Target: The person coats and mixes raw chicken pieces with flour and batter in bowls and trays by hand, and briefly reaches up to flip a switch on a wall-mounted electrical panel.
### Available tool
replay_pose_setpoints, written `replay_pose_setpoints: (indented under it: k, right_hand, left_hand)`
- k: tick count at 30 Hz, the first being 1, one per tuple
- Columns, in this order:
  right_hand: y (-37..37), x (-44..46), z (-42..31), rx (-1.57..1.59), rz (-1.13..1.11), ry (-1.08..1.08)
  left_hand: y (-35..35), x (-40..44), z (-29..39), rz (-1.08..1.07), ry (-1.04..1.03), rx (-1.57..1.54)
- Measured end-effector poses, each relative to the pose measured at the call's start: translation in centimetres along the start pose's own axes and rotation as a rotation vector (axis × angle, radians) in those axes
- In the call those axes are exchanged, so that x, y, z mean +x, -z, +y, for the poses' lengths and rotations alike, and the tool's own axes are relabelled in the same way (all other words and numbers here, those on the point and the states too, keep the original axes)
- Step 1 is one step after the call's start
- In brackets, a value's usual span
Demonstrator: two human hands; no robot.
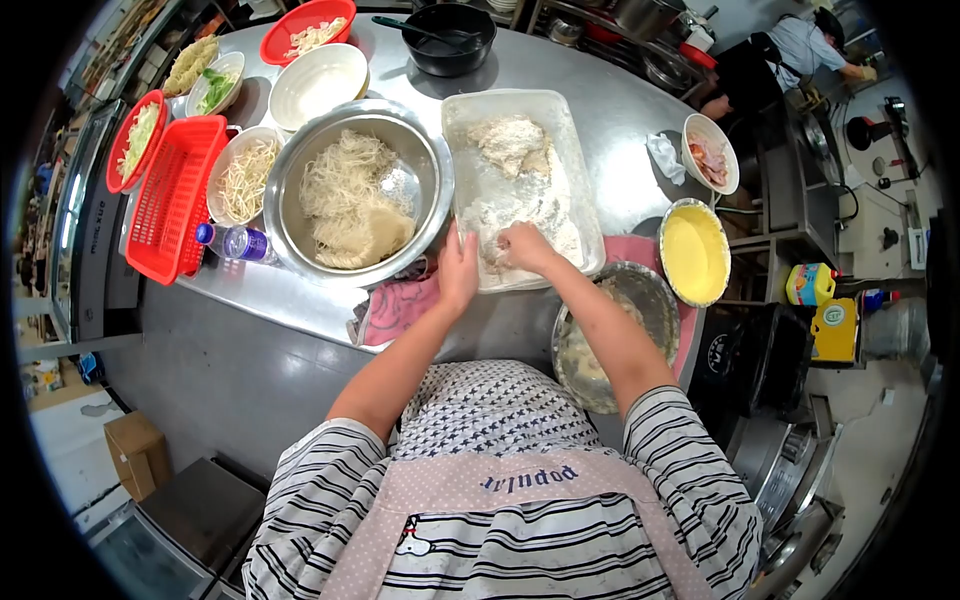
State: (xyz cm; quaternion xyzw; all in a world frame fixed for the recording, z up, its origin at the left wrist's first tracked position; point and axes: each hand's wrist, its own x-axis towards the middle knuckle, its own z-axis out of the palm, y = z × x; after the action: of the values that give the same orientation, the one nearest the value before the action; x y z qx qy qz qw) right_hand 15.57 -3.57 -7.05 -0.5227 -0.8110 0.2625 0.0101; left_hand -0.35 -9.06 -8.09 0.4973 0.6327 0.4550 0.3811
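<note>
A rectangular white plastic tub holds loose white flour and, at its far end, a clumped flour-covered mass. My left hand is at the tub's near left corner, its fingers along the wall and rim. Inside the tub's near end, my right hand is down in the flour with its fingers curled; what they pinch, if anything, is hidden. Just left of the tub stands a large steel bowl of pale thin noodles. A flour-smeared bowl sits below my right forearm.
Left are a red basket, bean sprouts in a bowl, and a bottle. A black bowl stands at the back. Yellow liquid and sliced meat fill bowls at right. Another person bends over far right.
</note>
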Motion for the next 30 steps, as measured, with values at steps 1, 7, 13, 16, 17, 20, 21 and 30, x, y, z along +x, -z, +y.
replay_pose_setpoints:
  k: [1, 7, 13, 16, 17, 20, 21, 30]
  right_hand:
    - [0.5, -0.1, -0.9, 0.097, -0.078, 0.003]
    - [-2.5, 0.4, -0.5, 0.402, 0.013, -0.147]
    - [-0.1, -0.1, -3.5, 0.014, -0.12, -0.162]
    - [0.5, 0.1, -2.3, 0.029, -0.025, -0.228]
    - [0.7, 0.3, -1.1, 0.11, 0.056, -0.236]
    - [3.3, 0.0, 0.3, 0.301, 0.088, -0.189]
    - [4.3, -0.2, 0.3, 0.388, 0.075, -0.197]
    - [-0.1, -1.1, -1.4, 0.133, -0.183, 0.013]
  left_hand:
    - [-0.1, -0.1, -0.2, 0.013, -0.024, 0.028]
    - [0.7, -0.3, 1.5, -0.088, 0.083, -0.059]
    - [0.2, -0.2, 0.7, -0.022, 0.023, -0.043]
    - [0.3, -0.3, 0.8, -0.014, 0.005, -0.015]
    - [0.3, -0.3, 0.8, -0.012, 0.006, -0.015]
    - [0.1, -0.1, 0.4, -0.012, 0.013, -0.022]
    - [-0.1, -0.1, 0.0, -0.009, 0.024, 0.0]
    - [0.2, -0.2, 0.7, -0.013, 0.052, 0.004]
